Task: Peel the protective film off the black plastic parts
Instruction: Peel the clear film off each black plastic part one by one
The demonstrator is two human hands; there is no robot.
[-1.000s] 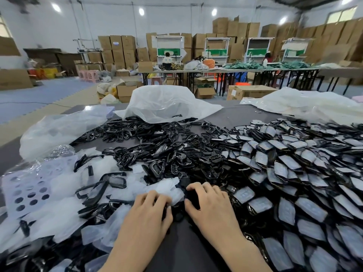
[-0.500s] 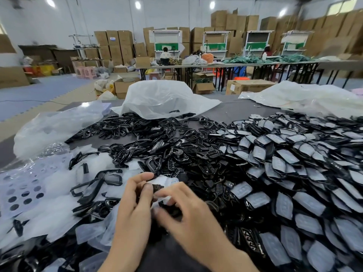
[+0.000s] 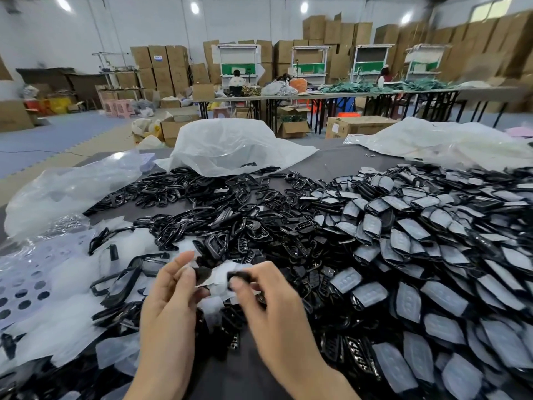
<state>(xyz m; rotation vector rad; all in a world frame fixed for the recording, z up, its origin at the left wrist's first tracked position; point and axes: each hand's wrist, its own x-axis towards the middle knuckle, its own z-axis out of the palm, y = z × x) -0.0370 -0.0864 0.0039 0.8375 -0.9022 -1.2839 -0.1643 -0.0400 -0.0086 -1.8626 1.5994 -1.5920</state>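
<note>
Low in the middle of the frame, the left hand [image 3: 170, 295] and right hand [image 3: 268, 298] have lifted off the table and moved a little apart. A second ago both lay flat on the heap; half a second ago they were bunched together over one piece. Now the right hand pinches a small black part [image 3: 240, 276] between thumb and fingertip, and the left hand pinches a dark-looking flap [image 3: 203, 275] that seems joined to the whitish film [image 3: 223, 273] stretched between the two hands. It is blurred there, so whether the film is fully free of the part cannot be told.

My reading: the peel on this piece is under way, the hands drawing apart to strip it.

At the right of the frame lies a large heap of covered parts [image 3: 418, 255], grey film on each. In the middle and upper left are bare black frames [image 3: 219, 215], and at the lower left loose peeled film [image 3: 57, 313]. Much of the work appears left to do
</note>
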